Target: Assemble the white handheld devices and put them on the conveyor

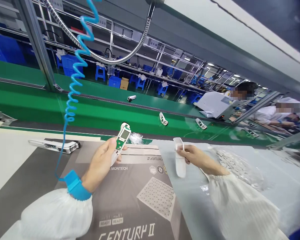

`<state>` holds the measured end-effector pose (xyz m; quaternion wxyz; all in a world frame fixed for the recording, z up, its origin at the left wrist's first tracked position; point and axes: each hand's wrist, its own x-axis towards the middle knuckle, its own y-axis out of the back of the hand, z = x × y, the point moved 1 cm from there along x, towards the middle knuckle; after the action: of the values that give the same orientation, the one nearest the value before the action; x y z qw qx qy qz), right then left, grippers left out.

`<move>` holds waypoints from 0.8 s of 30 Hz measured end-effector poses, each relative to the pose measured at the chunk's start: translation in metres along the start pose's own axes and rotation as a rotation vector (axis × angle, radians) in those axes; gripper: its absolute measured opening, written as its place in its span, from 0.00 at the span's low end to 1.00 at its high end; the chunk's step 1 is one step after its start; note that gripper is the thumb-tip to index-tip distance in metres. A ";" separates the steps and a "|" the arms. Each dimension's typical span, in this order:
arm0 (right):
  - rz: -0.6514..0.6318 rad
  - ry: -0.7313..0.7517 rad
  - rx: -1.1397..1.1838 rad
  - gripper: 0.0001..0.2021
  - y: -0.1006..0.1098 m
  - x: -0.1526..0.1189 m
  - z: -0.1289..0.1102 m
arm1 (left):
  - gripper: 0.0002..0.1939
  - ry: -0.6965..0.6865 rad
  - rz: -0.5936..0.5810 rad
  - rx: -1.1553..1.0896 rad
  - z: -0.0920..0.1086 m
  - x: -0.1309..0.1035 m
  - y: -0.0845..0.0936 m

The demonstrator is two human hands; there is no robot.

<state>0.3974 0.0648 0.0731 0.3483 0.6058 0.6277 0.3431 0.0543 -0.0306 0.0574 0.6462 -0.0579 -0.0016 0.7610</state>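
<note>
My left hand [103,163] is wrapped round a white handheld device [122,140], tilted, with its green circuit board and small grey screen facing up. A blue band [77,185] with a coiled blue cord circles my left wrist. To the right, my right hand [191,155] pinches a white plastic cover [180,161] held upright over the grey work surface. The device and the cover are apart. Another white device [54,145] lies at the left on the table. A printed cardboard sheet [132,190] lies beneath my left hand.
Several white devices, one of them here [163,119], lie on the green conveyor belt [110,111]. A clear bag of small parts [240,166] rests at the right. A metal post [36,43] stands at the left. Two people are at the far right.
</note>
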 end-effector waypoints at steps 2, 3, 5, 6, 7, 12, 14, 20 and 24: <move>-0.196 0.034 0.388 0.14 -0.023 -0.009 -0.035 | 0.25 -0.075 0.005 0.064 -0.004 0.001 -0.002; -0.243 0.051 0.532 0.13 -0.038 -0.013 -0.054 | 0.24 -0.109 0.004 0.093 -0.007 0.001 -0.003; -0.290 0.097 0.779 0.13 -0.071 -0.020 -0.092 | 0.22 -0.164 -0.008 0.158 -0.014 0.000 -0.005; -0.346 0.124 0.907 0.14 -0.088 -0.023 -0.108 | 0.20 -0.188 -0.012 0.194 -0.017 0.000 -0.006; -0.394 0.143 1.034 0.16 -0.104 -0.027 -0.122 | 0.19 -0.212 -0.014 0.227 -0.018 0.000 -0.006; -0.431 0.128 1.398 0.18 -0.145 -0.035 -0.146 | 0.17 -0.254 0.018 0.292 -0.020 0.000 -0.005; -0.429 0.109 1.417 0.20 -0.147 -0.035 -0.142 | 0.17 -0.211 0.008 0.248 -0.021 0.001 -0.006; -0.386 0.119 1.406 0.20 -0.143 -0.038 -0.138 | 0.21 -0.035 -0.040 -0.004 -0.029 0.004 -0.013; -0.344 0.131 1.413 0.19 -0.145 -0.040 -0.138 | 0.19 -0.103 0.077 0.100 -0.027 0.002 -0.012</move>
<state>0.2049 0.0187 0.0220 -0.1153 0.5569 0.8052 -0.1679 0.0686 -0.0290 0.0315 0.6175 0.0138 0.0053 0.7864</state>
